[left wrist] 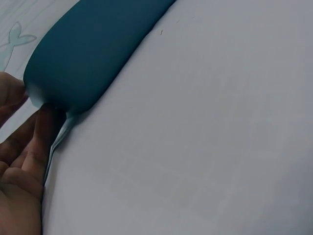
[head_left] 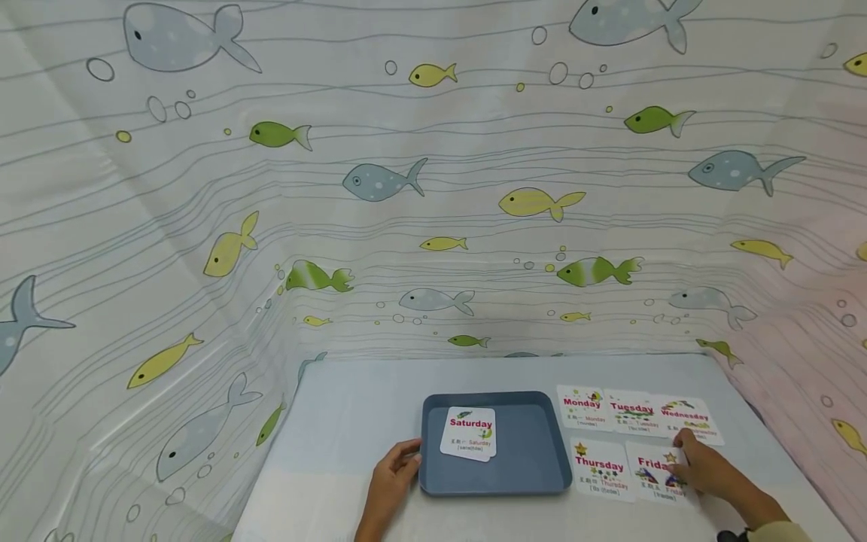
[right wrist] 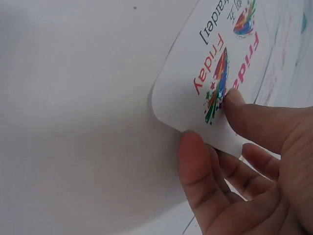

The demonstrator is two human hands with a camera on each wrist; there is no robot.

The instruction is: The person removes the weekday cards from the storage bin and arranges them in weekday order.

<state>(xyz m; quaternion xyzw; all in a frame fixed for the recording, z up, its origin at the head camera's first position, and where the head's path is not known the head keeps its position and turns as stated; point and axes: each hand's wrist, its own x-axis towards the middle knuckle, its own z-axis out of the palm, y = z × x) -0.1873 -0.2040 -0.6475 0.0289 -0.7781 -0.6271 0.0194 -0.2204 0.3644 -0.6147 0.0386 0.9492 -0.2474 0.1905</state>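
Note:
My right hand (head_left: 707,467) pinches the right edge of a white Friday card (head_left: 650,485), thumb on its printed face and fingers beneath. The right wrist view shows the card (right wrist: 181,93) with its edge raised off the surface. At the left side of a blue-grey tray (head_left: 528,448), my left hand (head_left: 393,478) grips the rim; in the left wrist view its fingers (left wrist: 36,154) go under the tray corner (left wrist: 88,63). A Saturday card (head_left: 470,436) lies inside the tray, over another card whose edge peeks out below.
Right of the tray, Monday (head_left: 584,410), Tuesday (head_left: 631,418) and Wednesday (head_left: 689,425) cards form a back row. A Thursday card (head_left: 599,478) lies in front, beside Friday. Fish-patterned cloth (head_left: 433,218) surrounds the white table (head_left: 325,436).

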